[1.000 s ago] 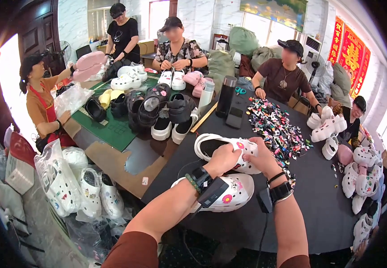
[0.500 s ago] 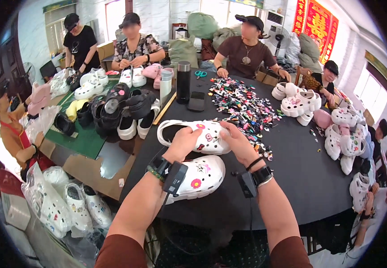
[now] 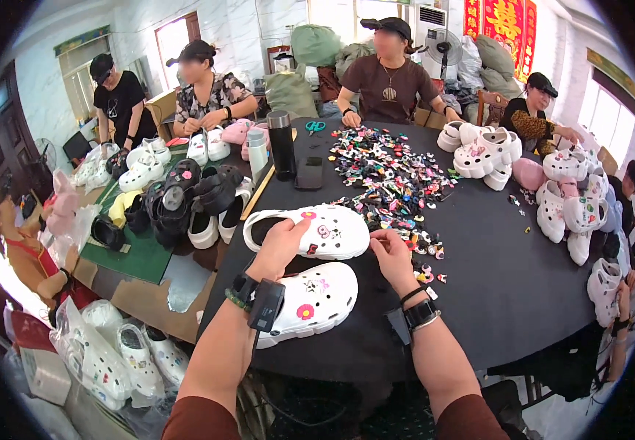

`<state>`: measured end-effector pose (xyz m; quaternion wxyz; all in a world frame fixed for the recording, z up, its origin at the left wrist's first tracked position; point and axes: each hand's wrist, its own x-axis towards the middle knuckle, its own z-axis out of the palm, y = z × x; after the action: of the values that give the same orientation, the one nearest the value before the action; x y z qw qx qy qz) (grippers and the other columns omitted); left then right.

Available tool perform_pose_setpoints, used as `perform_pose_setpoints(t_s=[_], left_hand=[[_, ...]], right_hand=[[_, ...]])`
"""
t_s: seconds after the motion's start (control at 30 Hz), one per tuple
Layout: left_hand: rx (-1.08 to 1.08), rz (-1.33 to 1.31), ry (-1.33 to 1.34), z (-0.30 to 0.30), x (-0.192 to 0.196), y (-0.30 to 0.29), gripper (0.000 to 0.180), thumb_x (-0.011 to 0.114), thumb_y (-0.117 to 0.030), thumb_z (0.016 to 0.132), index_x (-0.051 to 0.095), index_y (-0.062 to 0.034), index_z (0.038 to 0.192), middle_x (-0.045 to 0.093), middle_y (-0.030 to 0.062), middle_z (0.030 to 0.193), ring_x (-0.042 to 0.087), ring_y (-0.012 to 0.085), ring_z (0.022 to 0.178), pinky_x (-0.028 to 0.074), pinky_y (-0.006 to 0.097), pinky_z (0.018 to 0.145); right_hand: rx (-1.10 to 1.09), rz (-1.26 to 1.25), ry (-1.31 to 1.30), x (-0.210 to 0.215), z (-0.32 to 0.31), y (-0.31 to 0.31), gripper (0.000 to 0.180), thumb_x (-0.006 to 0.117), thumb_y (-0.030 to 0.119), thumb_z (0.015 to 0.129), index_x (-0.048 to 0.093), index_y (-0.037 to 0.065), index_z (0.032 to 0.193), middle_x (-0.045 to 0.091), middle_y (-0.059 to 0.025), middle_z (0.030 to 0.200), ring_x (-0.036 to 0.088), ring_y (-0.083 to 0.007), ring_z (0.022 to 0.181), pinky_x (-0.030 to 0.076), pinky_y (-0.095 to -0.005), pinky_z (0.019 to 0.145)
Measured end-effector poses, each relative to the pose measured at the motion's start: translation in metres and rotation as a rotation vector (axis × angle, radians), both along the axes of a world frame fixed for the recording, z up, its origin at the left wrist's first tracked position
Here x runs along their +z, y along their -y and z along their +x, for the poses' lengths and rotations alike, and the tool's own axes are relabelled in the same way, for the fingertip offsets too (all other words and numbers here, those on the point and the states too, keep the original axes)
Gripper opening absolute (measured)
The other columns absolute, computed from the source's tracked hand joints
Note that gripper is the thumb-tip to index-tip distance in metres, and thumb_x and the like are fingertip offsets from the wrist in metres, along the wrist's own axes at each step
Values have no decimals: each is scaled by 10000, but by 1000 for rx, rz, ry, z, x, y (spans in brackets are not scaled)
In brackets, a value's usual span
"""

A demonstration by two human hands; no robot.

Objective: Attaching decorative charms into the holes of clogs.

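Note:
My left hand (image 3: 282, 246) grips a white clog (image 3: 341, 236) by its side, thumb on the upper. Shoe charms dot this clog, among them a pink flower and a small pink figure. Just below it a second white clog (image 3: 332, 290) rests on the black table, with a pink-red flower charm and other charms in its holes. To the right of the held clog's toe, my right hand (image 3: 393, 258) is closed with thumb and fingertips together, beside the near edge of a heap of colourful shoe charms (image 3: 387, 172). Whatever its fingertips hold is too small to make out.
A black bottle (image 3: 282, 147), a pale bottle (image 3: 257, 152) and a phone (image 3: 309, 173) stand or lie beyond the clogs. Black clogs (image 3: 173, 194) crowd the left; white clogs (image 3: 484, 154) are piled at right. Several people work around the tables. Bagged clogs (image 3: 93, 359) sit lower left.
My right hand has let go of the held clog's toe and moved to the right of it, fingers drawn together. The left hand keeps its hold. The whole view has shifted slightly.

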<state>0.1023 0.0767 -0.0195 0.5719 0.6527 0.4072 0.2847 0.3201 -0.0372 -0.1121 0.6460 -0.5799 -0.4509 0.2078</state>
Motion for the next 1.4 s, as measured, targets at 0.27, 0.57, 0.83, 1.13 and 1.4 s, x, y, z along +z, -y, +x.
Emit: perform_pose_setpoints(t_s=[0.27, 0.57, 0.83, 1.13, 1.4], left_hand=[[-18, -135, 256, -1, -2, 0, 448, 511, -356, 1002, 635, 63, 1099, 664, 50, 995, 548, 89, 876, 425, 262, 807], [-89, -146, 163, 0, 2, -9, 427, 459, -319, 1021, 588, 47, 1202, 655, 76, 1176, 607, 158, 1043, 447, 310, 927], [-263, 880, -1098, -42, 27, -11, 538, 447, -525, 949, 607, -53, 1153, 615, 165, 1215, 513, 354, 1228, 228, 710, 1043], [-381, 1214, -1220, -58, 31, -10, 229, 615, -285, 858, 679, -96, 971, 666, 126, 946, 606, 318, 1011, 420, 484, 865], [-518, 825, -980, -115, 73, 15, 304, 619, -300, 868, 703, -32, 984, 677, 161, 908, 635, 338, 907, 492, 432, 818]], right_hand=[[-80, -40, 141, -4, -5, 2, 104, 622, 42, 887, 599, 0, 979, 672, -96, 814, 652, -176, 696, 514, -307, 630], [-95, -51, 160, 0, -4, 6, 83, 638, 44, 854, 615, 3, 923, 665, -135, 789, 653, -239, 700, 511, -346, 652], [-47, 23, 277, 1, -4, 12, 50, 615, 40, 895, 606, -6, 911, 655, -103, 724, 673, -178, 643, 508, -295, 576], [-39, -3, 389, -2, -5, 14, 59, 623, 33, 832, 620, -1, 881, 655, -186, 813, 644, -357, 785, 506, -423, 706], [29, -83, 390, 3, -10, 17, 75, 616, 20, 822, 634, -6, 891, 662, -183, 819, 657, -349, 781, 522, -408, 705]])
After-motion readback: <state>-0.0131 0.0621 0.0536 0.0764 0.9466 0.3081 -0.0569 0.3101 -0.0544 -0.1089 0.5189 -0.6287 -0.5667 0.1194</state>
